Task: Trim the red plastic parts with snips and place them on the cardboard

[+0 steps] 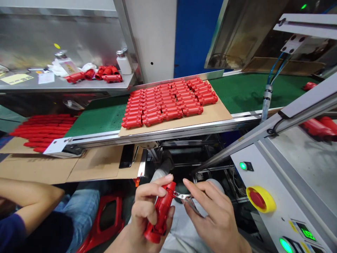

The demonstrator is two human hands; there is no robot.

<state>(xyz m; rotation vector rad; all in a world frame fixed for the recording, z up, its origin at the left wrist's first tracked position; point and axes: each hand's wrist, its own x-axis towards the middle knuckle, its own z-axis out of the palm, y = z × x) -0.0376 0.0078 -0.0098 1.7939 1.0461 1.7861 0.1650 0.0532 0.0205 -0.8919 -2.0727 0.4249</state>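
Wrapped in my left hand (142, 207) is a red plastic housing (162, 209), roughly cylindrical, tilted with its upper end away from me. My right hand (216, 214) grips small metal nippers (183, 196) between thumb and fingers. Their tip meets the upper right side of the housing, though the exact spot it touches is too small to make out. Both hands are above my lap, in front of the conveyor. On the green belt (105, 114), a cardboard sheet (210, 118) carries rows of similar red housings (168, 102).
A co-worker's arm (28, 200) is at left, beside a red stool (105, 218). More red housings (50, 128) are stacked beyond the belt's left end. The control panel (252, 175) with its emergency stop button (259, 199) stands close on my right, below a slanting metal frame (263, 137).
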